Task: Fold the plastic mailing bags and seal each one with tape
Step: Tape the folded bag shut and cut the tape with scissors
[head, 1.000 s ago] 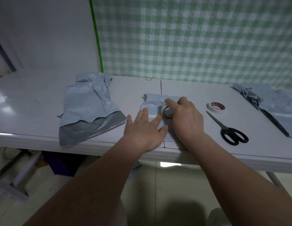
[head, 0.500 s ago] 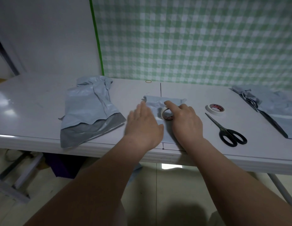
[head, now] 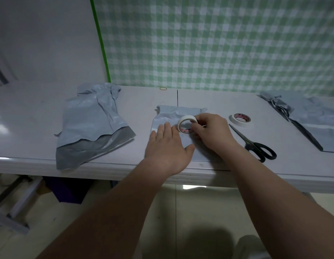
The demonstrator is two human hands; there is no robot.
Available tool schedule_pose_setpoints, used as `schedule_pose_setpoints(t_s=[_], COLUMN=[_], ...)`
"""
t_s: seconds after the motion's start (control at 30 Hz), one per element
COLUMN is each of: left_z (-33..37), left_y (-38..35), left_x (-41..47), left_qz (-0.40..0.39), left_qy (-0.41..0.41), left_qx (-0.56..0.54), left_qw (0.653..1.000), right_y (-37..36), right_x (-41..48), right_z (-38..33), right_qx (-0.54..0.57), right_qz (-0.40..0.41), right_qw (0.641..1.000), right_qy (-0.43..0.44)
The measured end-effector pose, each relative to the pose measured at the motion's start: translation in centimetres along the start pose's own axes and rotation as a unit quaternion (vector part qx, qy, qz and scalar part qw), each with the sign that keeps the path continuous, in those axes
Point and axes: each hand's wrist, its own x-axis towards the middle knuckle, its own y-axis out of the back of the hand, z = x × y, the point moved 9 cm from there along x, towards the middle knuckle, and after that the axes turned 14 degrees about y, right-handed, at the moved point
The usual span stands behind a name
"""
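Note:
A folded grey mailing bag (head: pixel 178 114) lies flat on the white table (head: pixel 140 109) in front of me. My left hand (head: pixel 168 146) presses on its left part with straight fingers. My right hand (head: pixel 211 132) grips a white tape roll (head: pixel 186 124) that stands tilted on the bag, its hole facing me. A second white tape roll (head: pixel 239 119) lies flat on the table to the right.
Black-handled scissors (head: pixel 255 144) lie right of my right hand. A heap of grey mailing bags (head: pixel 91 124) sits at the left, overhanging the front edge. More grey bags (head: pixel 309 120) lie at the far right. A rubber band (head: pixel 163 88) rests near the checkered wall.
My right hand has lifted and tilted the tape roll so its hole faces me. My left hand has slid forward over the bag toward the roll.

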Motion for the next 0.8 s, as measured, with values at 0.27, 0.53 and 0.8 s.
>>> schedule_pose_setpoints(t_s=[0.27,0.53,0.8], left_z=[-0.1,-0.1,-0.1], left_y=[-0.1,-0.1,0.0], left_x=[0.2,0.1,0.0], left_qz=[0.003,0.006,0.004], left_qy=[0.001,0.001,0.000], left_qx=[0.001,-0.002,-0.005], left_qw=[1.000,1.000,1.000], right_y=[-0.2,-1.1,-1.5], right_x=[1.5,2.5,3.2], right_z=[-1.2,-1.0,-1.3], right_qx=[0.060,-0.016,0.015], right_qz=[-0.034,-0.144,-0.187], right_qw=[0.996,0.988,0.981], right_qy=[0.053,0.060,0.038])
